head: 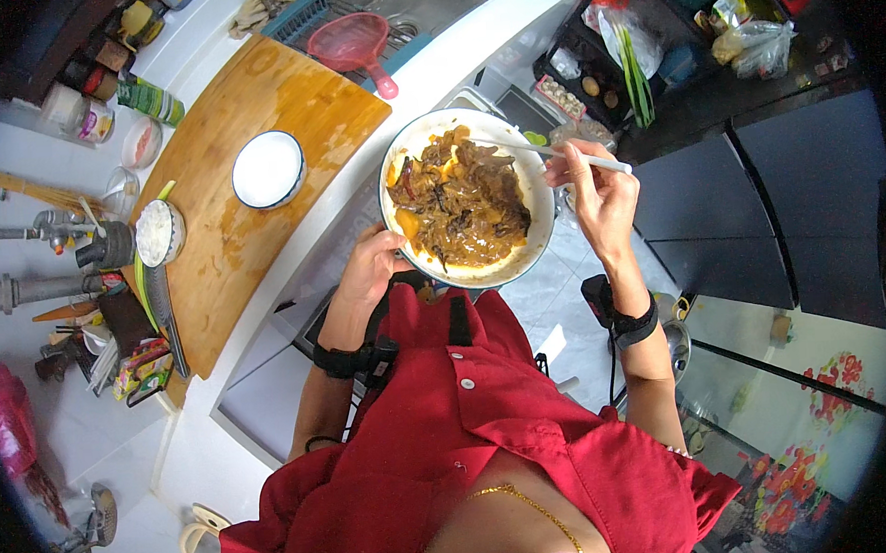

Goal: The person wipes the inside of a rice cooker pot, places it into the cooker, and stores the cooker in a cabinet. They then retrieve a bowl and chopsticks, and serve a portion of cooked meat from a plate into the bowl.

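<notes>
Before my chest, my left hand (371, 265) grips the rim of a large white bowl (542, 230) from its left side, thumb over the edge. A brown, glossy cooked dish (458, 200) with dark strips and pale chunks fills much of the bowl. My right hand (600, 197) is above the bowl's right rim, closed around a slim utensil (534, 148) with a white handle. The utensil's far end reaches into the upper part of the food, and its tip is hard to make out. Both wrists wear black straps.
On the left counter, a wooden cutting board (217, 266) carries a small white bowl (268, 169), a bowl of white rice (157, 233), a knife (166, 321) and a scallion (141, 288). A pink strainer (352, 45) lies by the sink (429, 7). Dark cabinets (717, 194) stand right.
</notes>
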Demonstrator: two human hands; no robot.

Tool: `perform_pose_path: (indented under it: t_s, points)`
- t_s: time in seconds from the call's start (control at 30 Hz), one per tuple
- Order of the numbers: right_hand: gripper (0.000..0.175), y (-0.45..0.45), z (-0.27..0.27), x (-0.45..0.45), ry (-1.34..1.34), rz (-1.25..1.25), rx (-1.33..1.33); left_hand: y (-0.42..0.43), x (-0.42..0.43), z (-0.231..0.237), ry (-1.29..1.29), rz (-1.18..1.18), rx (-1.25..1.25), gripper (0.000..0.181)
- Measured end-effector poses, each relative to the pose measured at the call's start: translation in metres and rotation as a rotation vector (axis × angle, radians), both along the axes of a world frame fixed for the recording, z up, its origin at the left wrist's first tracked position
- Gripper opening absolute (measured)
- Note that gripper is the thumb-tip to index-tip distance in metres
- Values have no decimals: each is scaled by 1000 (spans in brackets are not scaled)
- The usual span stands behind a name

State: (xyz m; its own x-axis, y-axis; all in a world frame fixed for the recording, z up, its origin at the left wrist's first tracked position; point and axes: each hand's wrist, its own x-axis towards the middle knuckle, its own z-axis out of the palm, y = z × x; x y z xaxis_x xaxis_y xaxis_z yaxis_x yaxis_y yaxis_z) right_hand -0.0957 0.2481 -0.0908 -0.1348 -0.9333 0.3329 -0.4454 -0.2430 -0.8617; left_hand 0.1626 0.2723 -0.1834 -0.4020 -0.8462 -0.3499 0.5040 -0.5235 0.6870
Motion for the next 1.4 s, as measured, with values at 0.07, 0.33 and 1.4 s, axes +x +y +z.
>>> perform_pose_path:
  t_s: [0.07,0.33,1.4]
  points:
    - [18,-2,1,-3,-9,-4,-16,0,-1,-1,17,3,2,44]
    - [17,1,2,0,-18,30,-2,2,-3,-2,30,9,40,45]
    - [17,-46,-50,-36,4,-54,40,-2,-4,-34,-129,100,132,38]
